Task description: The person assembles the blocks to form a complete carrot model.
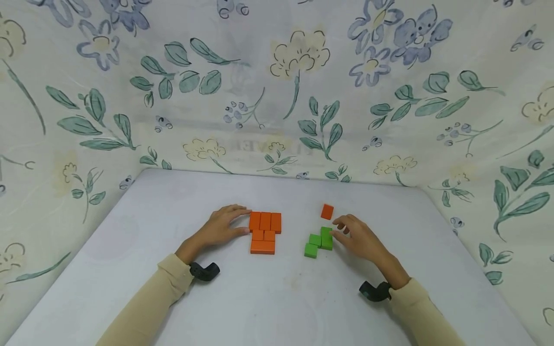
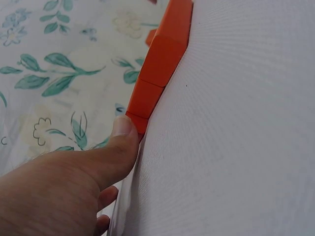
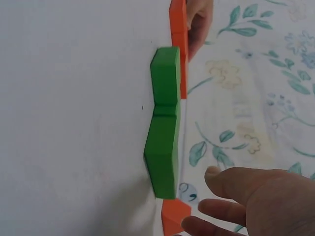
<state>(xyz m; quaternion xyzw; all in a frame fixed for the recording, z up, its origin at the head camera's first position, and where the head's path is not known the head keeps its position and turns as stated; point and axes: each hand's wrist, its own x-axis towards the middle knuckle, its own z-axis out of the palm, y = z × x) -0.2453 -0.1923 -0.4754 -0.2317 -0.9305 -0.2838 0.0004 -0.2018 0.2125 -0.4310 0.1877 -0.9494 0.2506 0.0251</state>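
Orange wooden blocks (image 1: 265, 221) lie side by side in a flat T-like shape left of the table's middle. My left hand (image 1: 221, 226) rests at their left edge, thumb and forefinger by the corners of the outermost block; in the left wrist view its thumb (image 2: 123, 132) touches the block end. Green blocks (image 1: 326, 239) form a stepped row to the right. Beside the tallest green block, my right hand (image 1: 356, 235) hovers with loosely bent fingers, holding nothing. A single orange block (image 1: 327, 211) lies just beyond its fingertips, behind the green row.
The white table (image 1: 277, 302) carries all the blocks. A floral cloth (image 1: 242, 120) hangs behind and along both sides of it. Each wrist wears a black camera mount (image 1: 205, 272), near the tabletop in the head view.
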